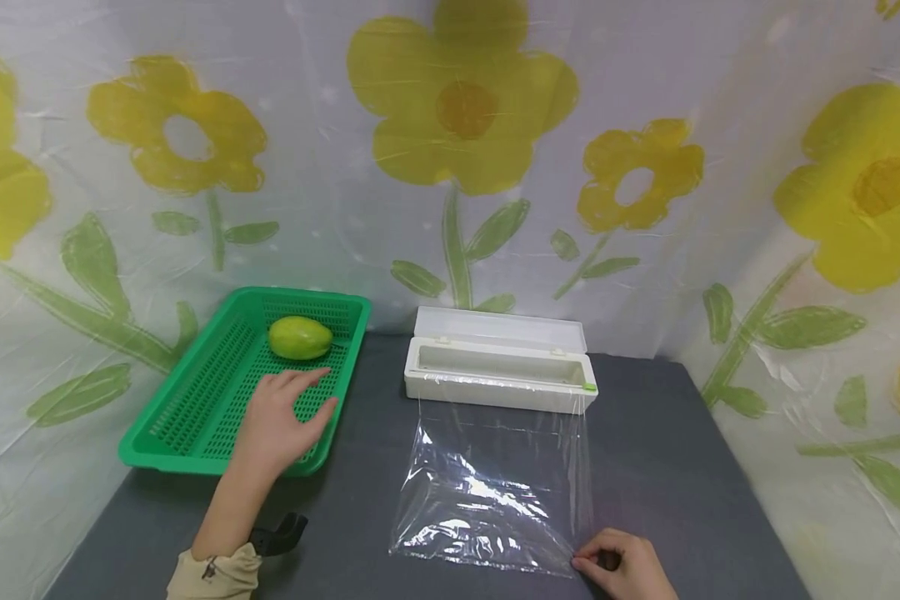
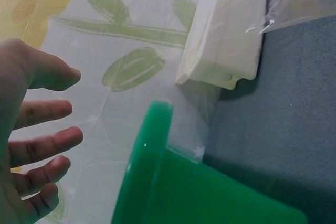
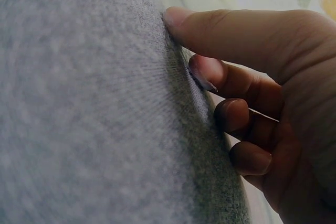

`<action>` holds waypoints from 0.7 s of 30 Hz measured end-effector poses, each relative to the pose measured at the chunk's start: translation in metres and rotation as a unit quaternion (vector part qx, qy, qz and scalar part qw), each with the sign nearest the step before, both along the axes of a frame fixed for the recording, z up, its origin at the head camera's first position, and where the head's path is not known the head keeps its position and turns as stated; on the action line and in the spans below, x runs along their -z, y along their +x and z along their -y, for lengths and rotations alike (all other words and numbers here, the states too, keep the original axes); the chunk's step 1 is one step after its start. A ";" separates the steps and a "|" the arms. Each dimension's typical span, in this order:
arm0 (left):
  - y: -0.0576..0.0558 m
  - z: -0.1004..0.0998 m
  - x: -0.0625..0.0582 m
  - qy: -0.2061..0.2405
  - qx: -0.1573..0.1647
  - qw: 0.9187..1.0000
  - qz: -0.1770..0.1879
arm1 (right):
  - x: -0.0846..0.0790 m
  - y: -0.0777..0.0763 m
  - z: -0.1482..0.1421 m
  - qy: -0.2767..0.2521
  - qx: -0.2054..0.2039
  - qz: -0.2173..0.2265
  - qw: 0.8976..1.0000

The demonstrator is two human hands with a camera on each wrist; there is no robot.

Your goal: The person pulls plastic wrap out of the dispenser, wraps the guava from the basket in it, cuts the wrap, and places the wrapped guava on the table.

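A sheet of clear plastic wrap [image 1: 487, 492] stretches over the dark tabletop from a white wrap dispenser box [image 1: 495, 393] with its lid raised. My right hand [image 1: 621, 565] pinches the near right corner of the wrap; the right wrist view shows thumb and curled fingers [image 3: 233, 114] down at the cloth. Over the green basket [image 1: 144, 457] hovers my left hand [image 1: 281, 421], fingers spread and holding nothing. Just beyond its fingertips, inside the basket, lies a smooth yellow-green oval fruit [image 1: 300, 338], perhaps a papaya or mango. In the left wrist view, the left hand [image 2: 31, 145] appears beside the basket rim [image 2: 149, 150].
A flower-printed curtain [image 1: 307, 225] hangs behind the table and along both sides. Dark grey cloth [image 1: 667, 467] covers the table. A black strap [image 1: 281, 535] is around the left wrist, by the beige sleeve. A small green piece [image 1: 589, 387] sits at the dispenser's right end.
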State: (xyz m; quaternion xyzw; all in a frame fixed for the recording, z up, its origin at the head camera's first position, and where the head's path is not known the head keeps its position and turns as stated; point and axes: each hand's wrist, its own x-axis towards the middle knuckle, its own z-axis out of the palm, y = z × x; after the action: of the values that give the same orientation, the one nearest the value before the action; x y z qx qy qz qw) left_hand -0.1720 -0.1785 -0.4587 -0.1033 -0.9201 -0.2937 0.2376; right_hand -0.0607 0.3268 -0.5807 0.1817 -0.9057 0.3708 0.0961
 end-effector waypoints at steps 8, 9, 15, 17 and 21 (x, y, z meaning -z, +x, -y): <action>-0.003 0.006 -0.006 -0.002 -0.012 0.999 0.036 | 0.000 0.000 0.001 0.000 -0.004 -0.021 1.000; -0.004 0.007 -0.006 -0.002 -0.013 0.999 0.039 | 0.000 -0.001 0.001 0.001 -0.003 -0.021 1.000; -0.007 0.010 -0.010 -0.009 -0.019 0.998 0.054 | 0.000 -0.002 0.001 0.009 0.002 -0.034 0.999; -0.008 0.012 -0.012 -0.014 -0.023 0.998 0.054 | 0.001 -0.002 0.001 0.005 -0.001 -0.040 0.999; -0.008 0.014 -0.013 -0.021 -0.024 0.998 0.062 | 0.003 0.000 0.003 -0.004 -0.001 -0.033 0.999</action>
State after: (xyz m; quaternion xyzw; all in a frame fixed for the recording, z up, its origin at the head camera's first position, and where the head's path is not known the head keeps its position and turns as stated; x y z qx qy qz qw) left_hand -0.1800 -0.1927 -0.4459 -0.0677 -0.9411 -0.2747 0.1850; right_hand -0.0606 0.3235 -0.5833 0.1947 -0.9003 0.3682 0.1267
